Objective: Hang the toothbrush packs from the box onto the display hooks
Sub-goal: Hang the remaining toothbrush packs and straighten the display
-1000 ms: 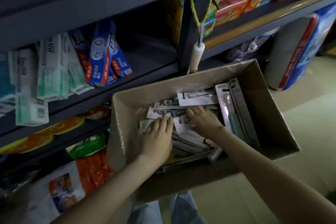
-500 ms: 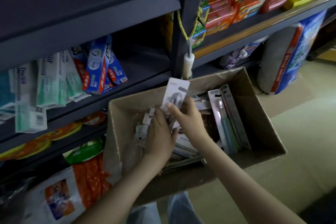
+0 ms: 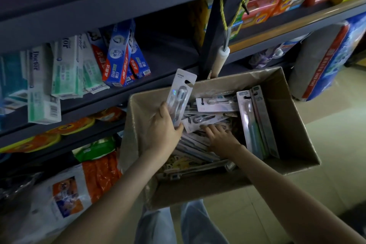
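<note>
Toothbrush pack (image 3: 179, 95) upright, clamped in left grip (image 3: 164, 129); right grip (image 3: 221, 140) lies spread on packs (image 3: 200, 120).

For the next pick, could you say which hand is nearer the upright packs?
Right. The right hand rests just left of the upright packs; the left hand, holding a pack, is farther left.

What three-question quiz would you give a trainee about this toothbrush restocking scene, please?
1. True or false: the left hand grips one toothbrush pack.
2. The right hand is: A) hanging a pack on a hook; B) among the loose packs in the box; C) resting on the floor.
3. Fill in: the toothpaste cartons stand to the box's ____.
Key: 1 true; 2 B; 3 left.
</note>
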Demonstrator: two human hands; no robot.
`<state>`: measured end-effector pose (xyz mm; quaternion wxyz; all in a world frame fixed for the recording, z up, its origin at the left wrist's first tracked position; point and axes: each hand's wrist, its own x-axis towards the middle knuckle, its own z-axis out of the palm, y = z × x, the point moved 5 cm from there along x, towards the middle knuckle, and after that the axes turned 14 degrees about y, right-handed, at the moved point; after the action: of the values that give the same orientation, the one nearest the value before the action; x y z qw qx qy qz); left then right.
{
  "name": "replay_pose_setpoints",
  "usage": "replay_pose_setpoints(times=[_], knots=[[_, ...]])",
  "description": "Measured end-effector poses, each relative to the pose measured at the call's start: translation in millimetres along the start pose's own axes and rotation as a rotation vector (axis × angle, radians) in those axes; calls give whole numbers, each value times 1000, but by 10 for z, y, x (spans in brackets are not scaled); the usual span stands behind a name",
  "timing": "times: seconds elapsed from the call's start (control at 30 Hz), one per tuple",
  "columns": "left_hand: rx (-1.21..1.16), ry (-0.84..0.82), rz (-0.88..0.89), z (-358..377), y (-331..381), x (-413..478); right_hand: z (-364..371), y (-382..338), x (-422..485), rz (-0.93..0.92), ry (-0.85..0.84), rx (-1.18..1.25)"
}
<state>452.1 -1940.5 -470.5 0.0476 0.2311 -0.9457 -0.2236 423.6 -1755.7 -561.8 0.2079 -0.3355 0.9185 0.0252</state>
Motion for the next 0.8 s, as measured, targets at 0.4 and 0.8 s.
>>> replay_pose_setpoints(times=[0.4,0.8], knots=[[63,-10,47,-4,-70,-45,93,-1,-56,29,15,6],[86,-53,128,19,54,-130,11,137,-78,257,-115,267]])
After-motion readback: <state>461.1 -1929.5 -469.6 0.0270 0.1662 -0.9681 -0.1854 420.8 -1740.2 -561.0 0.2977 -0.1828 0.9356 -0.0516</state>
